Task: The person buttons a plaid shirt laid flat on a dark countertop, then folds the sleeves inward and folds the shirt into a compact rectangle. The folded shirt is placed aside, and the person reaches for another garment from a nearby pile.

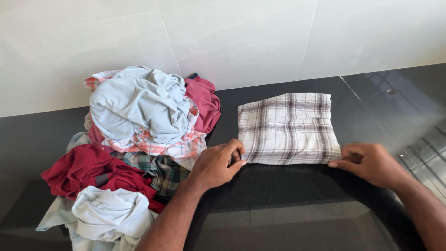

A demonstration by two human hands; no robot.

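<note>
The folded plaid cloth (288, 128) lies flat on the black counter (297, 209). Its near corners are pinched by the left hand (217, 163) and right hand (371, 163).

No packages, labels, signs or screens show in this view

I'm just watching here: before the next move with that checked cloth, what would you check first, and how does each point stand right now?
1. Left hand pinches the near left corner of the plaid cloth: ok.
2. Right hand pinches the near right corner: ok.
3. Cloth lies flat as a neat folded rectangle on the black counter, edges roughly lined up: ok.
4. Cloth lies apart from the pile of unfolded clothes, with a dark gap between them: ok.
5. Bare counter in front of the cloth, towards the person: ok.
6. Layers underneath even and unwrinkled: cannot tell, since only the top face shows.
</note>
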